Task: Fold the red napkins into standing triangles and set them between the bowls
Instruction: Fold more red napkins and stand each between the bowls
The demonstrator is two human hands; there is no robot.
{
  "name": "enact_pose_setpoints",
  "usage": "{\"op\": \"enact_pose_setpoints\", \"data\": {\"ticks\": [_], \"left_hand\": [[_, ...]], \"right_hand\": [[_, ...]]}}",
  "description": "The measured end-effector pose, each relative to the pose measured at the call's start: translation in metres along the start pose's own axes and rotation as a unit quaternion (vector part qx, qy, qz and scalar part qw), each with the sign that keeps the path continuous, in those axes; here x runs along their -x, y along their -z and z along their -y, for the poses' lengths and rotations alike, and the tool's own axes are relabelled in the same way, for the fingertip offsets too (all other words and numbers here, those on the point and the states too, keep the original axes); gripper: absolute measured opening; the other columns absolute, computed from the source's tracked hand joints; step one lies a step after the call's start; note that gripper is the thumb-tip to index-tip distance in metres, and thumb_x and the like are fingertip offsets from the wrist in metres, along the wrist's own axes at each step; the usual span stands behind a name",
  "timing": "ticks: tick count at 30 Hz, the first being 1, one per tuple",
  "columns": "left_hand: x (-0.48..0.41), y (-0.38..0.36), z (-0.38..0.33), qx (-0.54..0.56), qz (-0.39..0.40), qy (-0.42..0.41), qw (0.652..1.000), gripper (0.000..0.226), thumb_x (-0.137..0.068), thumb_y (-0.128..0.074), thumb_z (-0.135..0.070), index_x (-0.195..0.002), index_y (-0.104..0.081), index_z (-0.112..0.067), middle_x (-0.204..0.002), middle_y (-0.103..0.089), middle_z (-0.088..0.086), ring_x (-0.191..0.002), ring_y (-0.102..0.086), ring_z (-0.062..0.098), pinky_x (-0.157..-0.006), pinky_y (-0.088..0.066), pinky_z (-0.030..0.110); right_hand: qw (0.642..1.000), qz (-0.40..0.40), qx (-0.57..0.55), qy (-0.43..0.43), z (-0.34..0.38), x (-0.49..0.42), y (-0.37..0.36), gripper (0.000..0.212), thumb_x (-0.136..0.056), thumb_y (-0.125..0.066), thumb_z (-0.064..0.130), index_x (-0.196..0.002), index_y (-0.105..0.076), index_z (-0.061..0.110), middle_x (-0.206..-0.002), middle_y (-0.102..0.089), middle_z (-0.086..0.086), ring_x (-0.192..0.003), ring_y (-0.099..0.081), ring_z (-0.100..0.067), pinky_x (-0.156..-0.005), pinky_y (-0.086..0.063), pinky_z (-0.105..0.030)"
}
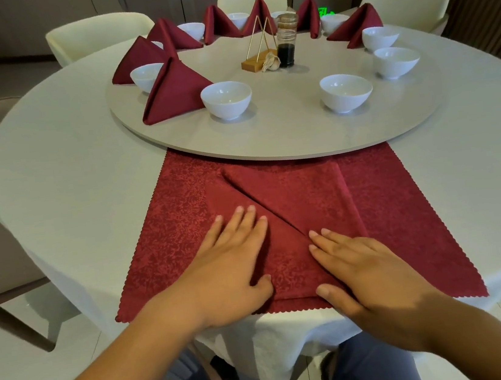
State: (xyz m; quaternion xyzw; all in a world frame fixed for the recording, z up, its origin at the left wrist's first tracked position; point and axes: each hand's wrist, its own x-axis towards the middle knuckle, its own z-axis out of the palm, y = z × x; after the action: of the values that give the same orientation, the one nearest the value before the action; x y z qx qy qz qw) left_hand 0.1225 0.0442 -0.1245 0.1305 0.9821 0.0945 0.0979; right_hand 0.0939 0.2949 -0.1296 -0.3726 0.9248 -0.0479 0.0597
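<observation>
Two hands lie flat on the folded napkin at the near edge of the round table. The left hand presses down with its fingers straight and close together, thumb stretched out to the side. The right hand also rests palm down, its fingers straight and only slightly parted, thumb out along the near hem. Neither hand pinches anything. A diagonal fold edge runs across the folded napkin from the far left corner to a point just beside the right fingertips, and the left fingertips sit just to the left of that edge. Under both palms and reaching well past the fingers on either side lies a larger flat red cloth with a zigzag hem. Beyond the fingertips its far edge slips under the grey turntable. Straight ahead of the left fingers stands a white bowl, and ahead of the right fingers a second bowl, with bare turntable between them. Left of the first bowl a standing napkin triangle touches it, and more red triangles stand among bowls round the far rim. At the centre, far beyond the fingers, are a dark sauce bottle, a garlic bulb and a wire card stand.
</observation>
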Motion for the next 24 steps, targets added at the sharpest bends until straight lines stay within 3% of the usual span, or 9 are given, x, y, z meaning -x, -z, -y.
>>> {"op": "enact_pose_setpoints", "data": {"ticks": [2, 4, 7, 13, 24], "left_hand": [[-0.012, 0.001, -0.016, 0.016, -0.024, -0.043, 0.999, 0.077, -0.104, -0.037, -0.036, -0.162, 0.012, -0.021, -0.167, 0.025, -0.003, -0.149, 0.03, 0.006, -0.124, 0.017, 0.031], [-0.028, -0.001, -0.026, 0.034, -0.02, -0.069, 0.997, 0.068, -0.108, -0.029, -0.034, -0.162, 0.01, -0.021, -0.168, 0.021, -0.006, -0.15, 0.027, 0.004, -0.124, 0.015, 0.029], [-0.051, -0.01, -0.025, 0.014, 0.003, -0.061, 0.998, 0.063, -0.11, -0.02, -0.039, -0.163, 0.006, -0.02, -0.169, 0.018, -0.004, -0.152, 0.024, 0.006, -0.125, 0.012, 0.031], [-0.066, -0.009, 0.011, -0.04, -0.006, 0.031, 0.999, 0.064, -0.108, -0.013, -0.043, -0.162, 0.009, -0.016, -0.169, 0.018, -0.001, -0.154, 0.02, 0.011, -0.126, 0.009, 0.034], [-0.093, 0.01, 0.088, -0.045, -0.034, 0.123, 0.991, 0.066, -0.107, -0.016, -0.046, -0.163, 0.0, -0.016, -0.171, 0.008, 0.002, -0.157, 0.009, 0.016, -0.128, 0.001, 0.036]], "right_hand": [[0.999, -0.027, 0.041, 0.008, 0.0, -0.001, -0.008, 0.076, -0.1, -0.004, 0.064, -0.153, -0.04, 0.024, -0.162, -0.029, 0.007, -0.15, -0.02, -0.007, -0.117, -0.011, -0.023], [0.997, -0.032, 0.063, 0.001, -0.003, 0.002, -0.015, 0.069, -0.105, -0.012, 0.056, -0.148, -0.049, 0.016, -0.156, -0.042, -0.001, -0.147, -0.034, -0.015, -0.113, -0.023, -0.033], [0.996, -0.057, 0.069, 0.018, -0.006, 0.006, -0.026, 0.065, -0.107, -0.018, 0.052, -0.15, -0.045, 0.011, -0.158, -0.038, -0.004, -0.149, -0.031, -0.018, -0.113, -0.026, -0.038], [0.99, -0.122, 0.056, 0.032, -0.007, 0.008, -0.034, 0.06, -0.107, -0.026, 0.048, -0.149, -0.045, 0.01, -0.16, -0.036, -0.005, -0.151, -0.027, -0.016, -0.116, -0.029, -0.039], [0.993, -0.089, 0.071, 0.027, -0.008, 0.009, -0.033, 0.062, -0.107, -0.02, 0.05, -0.154, -0.038, 0.013, -0.163, -0.028, -0.003, -0.153, -0.02, -0.015, -0.117, -0.022, -0.038]]}}
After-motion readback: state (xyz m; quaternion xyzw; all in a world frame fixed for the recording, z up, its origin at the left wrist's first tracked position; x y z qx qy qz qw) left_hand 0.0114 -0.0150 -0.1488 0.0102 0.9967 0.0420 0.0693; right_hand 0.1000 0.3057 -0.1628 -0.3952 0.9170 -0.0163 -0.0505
